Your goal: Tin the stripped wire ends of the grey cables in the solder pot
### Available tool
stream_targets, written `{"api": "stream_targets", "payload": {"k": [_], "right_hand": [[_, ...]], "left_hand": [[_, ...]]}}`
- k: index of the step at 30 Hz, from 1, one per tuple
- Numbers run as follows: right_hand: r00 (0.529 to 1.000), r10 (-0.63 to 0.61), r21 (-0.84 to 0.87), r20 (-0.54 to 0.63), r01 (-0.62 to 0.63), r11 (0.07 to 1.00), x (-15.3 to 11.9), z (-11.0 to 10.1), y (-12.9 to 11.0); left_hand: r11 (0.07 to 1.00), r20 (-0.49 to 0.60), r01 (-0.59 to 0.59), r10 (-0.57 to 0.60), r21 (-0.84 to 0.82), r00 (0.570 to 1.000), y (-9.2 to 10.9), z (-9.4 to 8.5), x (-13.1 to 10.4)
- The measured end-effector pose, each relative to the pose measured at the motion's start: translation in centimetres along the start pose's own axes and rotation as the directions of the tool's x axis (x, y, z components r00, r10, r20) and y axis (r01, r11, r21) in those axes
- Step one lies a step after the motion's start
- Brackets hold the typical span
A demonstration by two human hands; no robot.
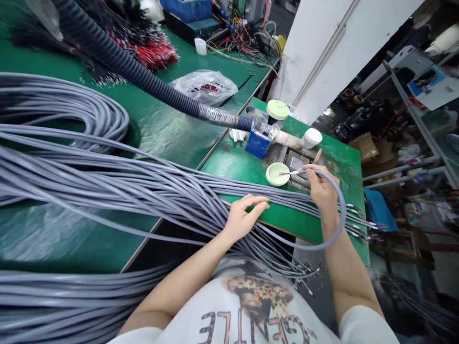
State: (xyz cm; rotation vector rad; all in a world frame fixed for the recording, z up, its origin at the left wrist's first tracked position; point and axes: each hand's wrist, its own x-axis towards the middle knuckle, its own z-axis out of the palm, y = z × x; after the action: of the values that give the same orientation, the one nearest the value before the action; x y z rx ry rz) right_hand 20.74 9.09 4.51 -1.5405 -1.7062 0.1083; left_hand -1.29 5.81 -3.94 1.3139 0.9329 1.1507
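Observation:
My right hand [322, 187] pinches a grey cable [341, 205] near its stripped end. Thin bare-tipped wires from that end reach over a small pale green dish [273, 182]. The rest of this cable loops round the right of my wrist and back beneath my left hand's side. My left hand [245, 217] is open, its fingers stretched out and thumb apart, resting on or just above a bundle of grey cables [172, 179]. Several stripped cable ends [353, 222] lie right of my right forearm on the green board.
A black corrugated hose [143, 76] runs to a blue box [258, 142] beside a soldering spot with a metal plate [297, 162]. A green-lidded jar [278, 110] and a white tub [311, 137] stand behind. A coiled cable stack [89, 100] and clear bag [206, 83] lie left.

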Motion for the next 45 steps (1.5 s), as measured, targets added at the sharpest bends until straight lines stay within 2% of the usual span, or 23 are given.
{"api": "stream_targets", "payload": {"k": [3,8,15,23,37,45], "right_hand": [[1.000,0.023,-0.027,0.010,-0.023,0.999,1.3,1.2,1.1],[0.996,0.019,-0.083,0.086,-0.012,0.996,2.4,2.6,2.1],[0.990,-0.051,-0.271,0.135,0.086,0.959,2.8,3.4,1.3],[0.979,-0.108,-0.364,0.173,0.166,0.916,2.8,3.8,0.6],[0.977,-0.129,-0.365,0.169,0.184,0.913,2.6,3.5,0.4],[0.989,-0.149,-0.415,-0.004,0.134,0.900,3.6,0.1,1.3]], "left_hand": [[0.993,-0.004,-0.050,0.050,0.104,0.999,-0.8,-0.4,0.3],[0.984,0.029,-0.109,0.106,0.143,0.994,-1.4,-0.3,0.6],[0.977,0.058,-0.150,0.143,0.148,0.988,-1.5,-0.5,0.7],[0.974,0.070,-0.166,0.157,0.153,0.985,-1.7,-0.5,0.7],[0.968,0.076,-0.185,0.174,0.167,0.982,-1.8,-0.5,0.8],[0.972,0.071,-0.165,0.155,0.169,0.985,-1.6,-0.5,0.8]]}}
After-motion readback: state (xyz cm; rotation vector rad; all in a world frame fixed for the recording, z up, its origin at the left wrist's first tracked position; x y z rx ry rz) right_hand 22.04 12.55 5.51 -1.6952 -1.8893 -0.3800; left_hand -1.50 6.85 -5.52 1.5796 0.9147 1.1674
